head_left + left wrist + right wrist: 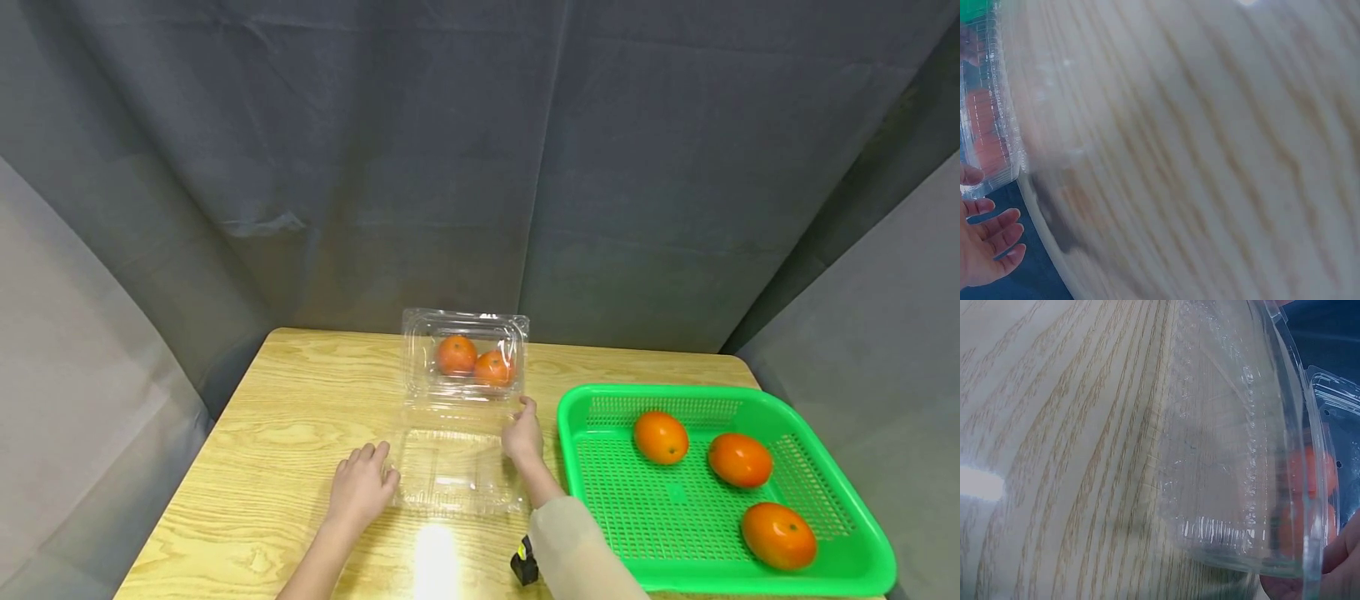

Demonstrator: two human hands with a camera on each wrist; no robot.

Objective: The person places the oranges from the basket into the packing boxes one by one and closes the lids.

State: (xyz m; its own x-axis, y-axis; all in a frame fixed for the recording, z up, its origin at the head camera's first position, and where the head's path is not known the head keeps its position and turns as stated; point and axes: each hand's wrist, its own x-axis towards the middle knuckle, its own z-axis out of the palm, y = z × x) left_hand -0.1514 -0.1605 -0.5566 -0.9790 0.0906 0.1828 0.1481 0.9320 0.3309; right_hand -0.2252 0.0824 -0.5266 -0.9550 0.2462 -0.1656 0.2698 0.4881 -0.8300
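Clear hinged clamshell (pixel 438 462) lies opened on worktop (pixel 285 433), at 6 o'clock of head view's centre; two orange fruits (pixel 457 356) in its 12 o'clock half. Three more in green basket (pixel 622 508), 4 o'clock. Right hand (pixel 522 433), at clamshell's 3 o'clock side, fingers curled, appears to pinch rim. Left hand (pixel 362 485), 8 o'clock, fingers loosely spread, holds nothing. Thin plastic likely flexes: light grip, even support both sides. Left-hand contact with edge: cannot tell. Right fingertips partly hidden, blurred through plastic.
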